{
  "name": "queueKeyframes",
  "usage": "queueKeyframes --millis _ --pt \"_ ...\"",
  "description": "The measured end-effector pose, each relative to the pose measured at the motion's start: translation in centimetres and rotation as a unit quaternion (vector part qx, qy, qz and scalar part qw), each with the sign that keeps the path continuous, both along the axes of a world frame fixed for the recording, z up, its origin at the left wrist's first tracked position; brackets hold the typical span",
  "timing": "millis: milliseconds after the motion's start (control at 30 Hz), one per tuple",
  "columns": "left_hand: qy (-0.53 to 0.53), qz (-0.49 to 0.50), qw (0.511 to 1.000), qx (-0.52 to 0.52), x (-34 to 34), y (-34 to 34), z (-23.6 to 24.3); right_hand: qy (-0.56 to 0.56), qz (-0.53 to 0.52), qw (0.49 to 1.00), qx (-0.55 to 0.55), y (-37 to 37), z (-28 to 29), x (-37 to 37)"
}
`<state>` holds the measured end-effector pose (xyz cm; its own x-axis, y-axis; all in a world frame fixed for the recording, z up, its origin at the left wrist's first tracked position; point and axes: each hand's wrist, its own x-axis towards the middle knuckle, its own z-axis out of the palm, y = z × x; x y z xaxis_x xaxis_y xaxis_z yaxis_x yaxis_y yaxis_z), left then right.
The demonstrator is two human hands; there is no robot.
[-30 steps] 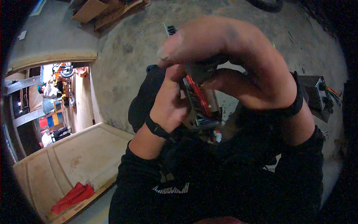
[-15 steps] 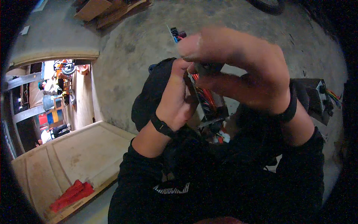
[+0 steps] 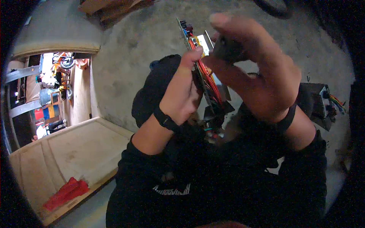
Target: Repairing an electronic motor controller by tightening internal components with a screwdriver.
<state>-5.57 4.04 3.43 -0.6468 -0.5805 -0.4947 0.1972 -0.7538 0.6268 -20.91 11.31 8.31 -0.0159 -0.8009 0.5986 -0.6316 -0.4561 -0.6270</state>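
My left hand (image 3: 179, 93) is closed around the lower side of a circuit board (image 3: 208, 85) with red, orange and yellow wires and metal plates. The board is held upright and tilted, its far end past my thumb. My right hand (image 3: 266, 70), slightly blurred, curls in the air just right of the board. Between its thumb and fingers is a dark, rounded object (image 3: 228, 48) whose kind I cannot make out. Whether this object touches the board is unclear. Below the board, a few small coloured parts (image 3: 216, 135) show between my dark-clothed legs.
At right on the concrete floor stands a metal power supply box (image 3: 318, 104) with coloured wires (image 3: 337, 102). A tyre (image 3: 273, 8) and cardboard (image 3: 110, 9) lie at the far side. At left, a wooden door panel (image 3: 87, 152) bears a red cloth (image 3: 67, 193); people and a motorbike (image 3: 67, 60) show through a doorway.
My right hand has lifted up and away from the board, bringing the dark object into clearer sight. More of the board and its wires shows. My left hand keeps its hold.
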Motion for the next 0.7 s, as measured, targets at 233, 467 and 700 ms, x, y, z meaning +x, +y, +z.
queueKeyframes --millis 233,467,700 --pt "0.054 0.094 0.994 -0.026 1.3 -1.8 -0.1 -0.195 -0.160 0.963 -0.092 -2.5 -2.3 -1.5" --pt "0.081 0.178 0.975 -0.107 3.4 -5.5 -1.1 -0.625 -0.142 0.756 0.137 -4.3 -11.6 -14.5" --pt "0.186 0.197 0.963 -0.017 8.5 -4.4 2.4 -0.099 -0.155 0.839 0.511 -6.1 -20.0 -6.8"
